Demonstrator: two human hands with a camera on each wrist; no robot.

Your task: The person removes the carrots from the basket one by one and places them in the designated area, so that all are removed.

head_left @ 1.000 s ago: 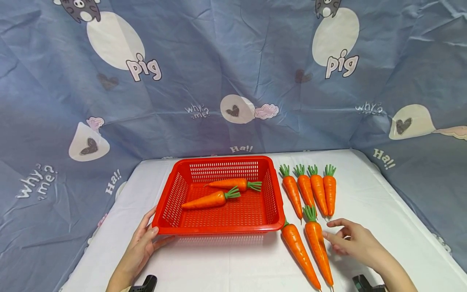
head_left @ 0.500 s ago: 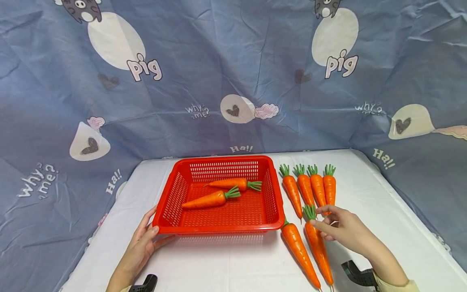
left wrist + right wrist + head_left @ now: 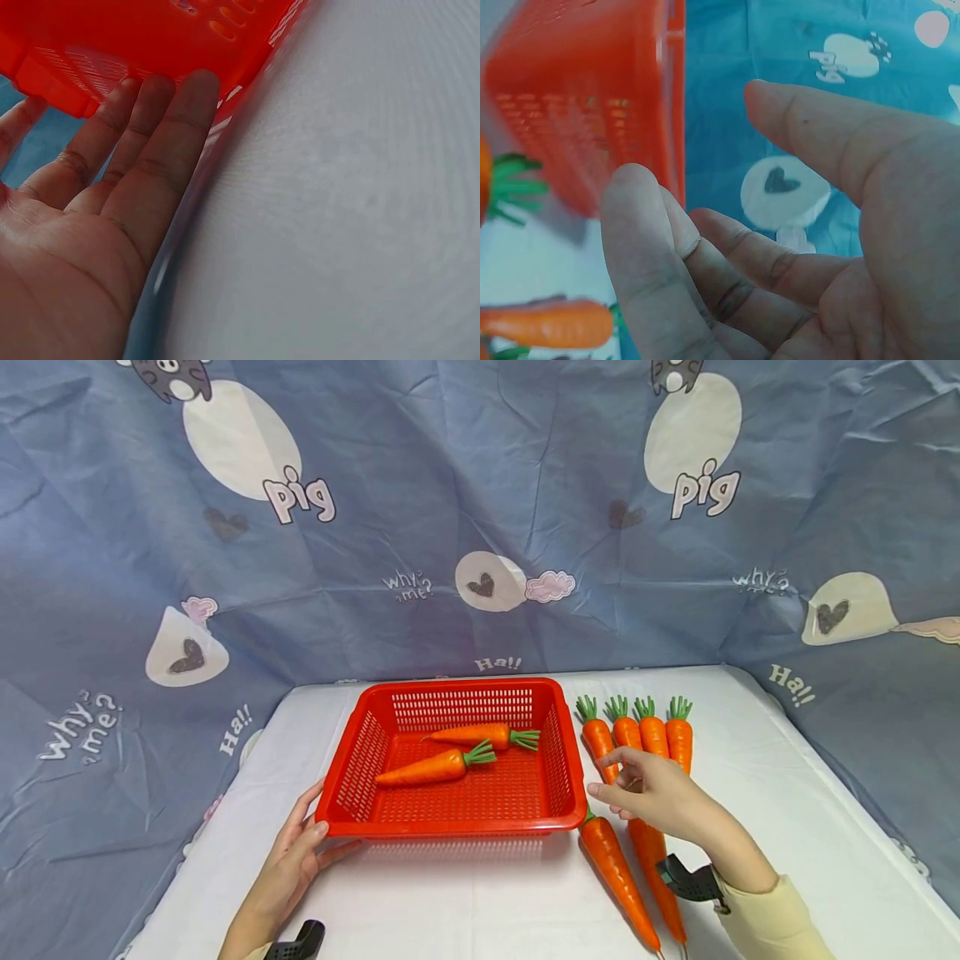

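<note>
A red plastic basket (image 3: 450, 831) stands on the white table, with two orange carrots (image 3: 423, 768) lying inside. At its near left corner my left hand (image 3: 288, 860) holds the rim, thumb on top and fingers extended beneath. In the left wrist view, those fingers (image 3: 161, 150) lie against the red wall. My right hand (image 3: 660, 789) hovers beside the basket's right rim with loosely bent fingers and nothing between them. Below and behind it, a row of several carrots (image 3: 652, 735) is partly covered. Two more carrots (image 3: 618, 877) lie nearer, one partly hidden by my hand and wrist.
A white cloth (image 3: 465, 910) covers the table. Behind and at both sides hangs a blue patterned curtain (image 3: 375, 635). Each wrist wears a black strap; the right one (image 3: 690, 881) passes over a near carrot.
My right hand has moved left and away from me, from beside a near carrot to the basket's right rim. My left hand stays at the basket corner, and the carrots lie where they were.
</note>
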